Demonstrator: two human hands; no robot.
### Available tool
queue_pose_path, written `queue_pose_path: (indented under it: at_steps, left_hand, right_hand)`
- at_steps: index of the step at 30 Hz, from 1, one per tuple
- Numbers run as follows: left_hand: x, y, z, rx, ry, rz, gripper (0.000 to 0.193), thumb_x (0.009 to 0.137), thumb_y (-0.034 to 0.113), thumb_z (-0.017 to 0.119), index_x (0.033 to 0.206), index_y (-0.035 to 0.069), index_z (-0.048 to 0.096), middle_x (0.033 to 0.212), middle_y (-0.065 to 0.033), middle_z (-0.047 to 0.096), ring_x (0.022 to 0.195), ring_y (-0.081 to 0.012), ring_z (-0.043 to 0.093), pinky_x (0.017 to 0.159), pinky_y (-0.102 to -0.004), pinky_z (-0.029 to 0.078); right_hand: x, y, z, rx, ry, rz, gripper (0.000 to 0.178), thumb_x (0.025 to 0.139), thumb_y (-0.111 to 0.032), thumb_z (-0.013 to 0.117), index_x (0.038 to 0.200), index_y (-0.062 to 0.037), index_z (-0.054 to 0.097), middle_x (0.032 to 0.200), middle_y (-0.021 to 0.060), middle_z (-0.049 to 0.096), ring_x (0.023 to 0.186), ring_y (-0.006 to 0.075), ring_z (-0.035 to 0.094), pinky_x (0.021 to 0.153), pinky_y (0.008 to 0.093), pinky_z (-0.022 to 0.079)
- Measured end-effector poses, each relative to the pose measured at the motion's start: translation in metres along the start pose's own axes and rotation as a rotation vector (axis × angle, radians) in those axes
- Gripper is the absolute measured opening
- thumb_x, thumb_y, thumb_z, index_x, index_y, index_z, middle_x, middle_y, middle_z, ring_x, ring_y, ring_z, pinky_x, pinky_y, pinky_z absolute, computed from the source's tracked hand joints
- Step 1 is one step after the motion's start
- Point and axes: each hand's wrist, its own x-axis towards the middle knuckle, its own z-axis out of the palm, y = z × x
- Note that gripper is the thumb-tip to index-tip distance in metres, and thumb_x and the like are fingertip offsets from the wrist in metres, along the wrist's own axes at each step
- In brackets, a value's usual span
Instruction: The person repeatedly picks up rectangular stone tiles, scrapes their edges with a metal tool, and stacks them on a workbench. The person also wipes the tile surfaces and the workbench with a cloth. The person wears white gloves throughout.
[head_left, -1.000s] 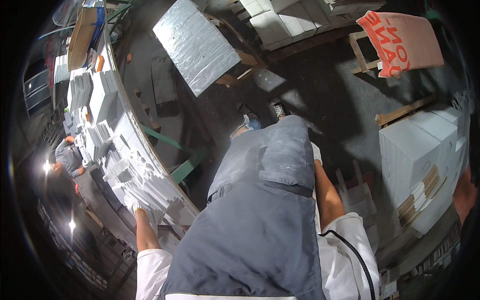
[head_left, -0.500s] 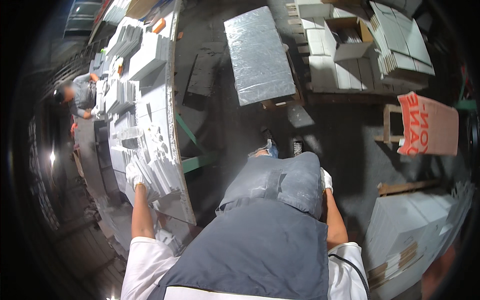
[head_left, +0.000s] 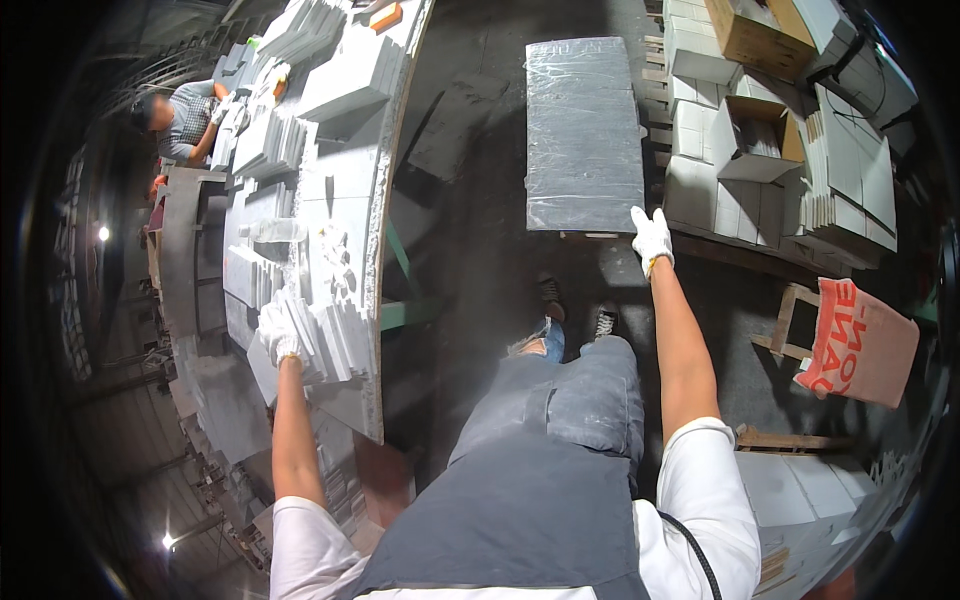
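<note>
My left hand (head_left: 279,331), in a white glove, is closed at the left end of a row of thin white slabs (head_left: 340,340) leaning on the workbench. Its fingers bend over a slab edge, partly hidden among the pieces. My right hand (head_left: 652,238), gloved too, reaches forward with its thumb and fingers apart. It is at the near right corner of a long grey block (head_left: 583,135) wrapped in clear film. Nothing shows in its grasp; whether it touches the film I cannot tell.
The workbench (head_left: 345,195) carries more slab stacks (head_left: 270,145), a clear bottle (head_left: 272,231) and an orange block (head_left: 385,16). Across it a co-worker (head_left: 195,120) handles pieces. At right are white boxes (head_left: 690,200), an open carton (head_left: 757,140) and a reddish sack (head_left: 862,345) over a wooden frame.
My right hand has swung from beside my thigh forward to the wrapped block's corner. My left hand stays among the slabs. The view has shifted, and the co-worker's arms have moved.
</note>
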Motion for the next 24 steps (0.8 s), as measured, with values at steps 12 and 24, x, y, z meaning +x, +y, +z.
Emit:
queue_pose_path:
  at_steps: [12, 24]
  left_hand:
    - [-0.004, -0.011, 0.000, -0.010, 0.031, 0.032, 0.041, 0.107, 0.039, 0.042, 0.115, 0.005, 0.065, 0.117, -0.0227, 0.066, 0.112, -0.0436, 0.060, 0.095, -0.0514, 0.044]
    - [-0.014, 0.018, -0.013, -0.300, 0.011, -0.201, 0.046, 0.109, 0.035, 0.041, 0.132, 0.001, 0.062, 0.135, -0.0205, 0.063, 0.126, -0.0352, 0.057, 0.109, -0.0417, 0.042]
  right_hand:
    - [-0.037, -0.031, 0.025, 0.006, 0.011, 0.222, 0.069, 0.101, -0.029, 0.065, 0.161, -0.0192, 0.033, 0.151, 0.0100, 0.052, 0.109, 0.0308, 0.065, 0.067, 0.0413, 0.058]
    - [-0.048, -0.016, 0.053, 0.342, 0.232, 0.374, 0.082, 0.094, -0.054, 0.070, 0.143, 0.0056, 0.044, 0.134, 0.0235, 0.055, 0.106, 0.0356, 0.065, 0.073, 0.0450, 0.062]
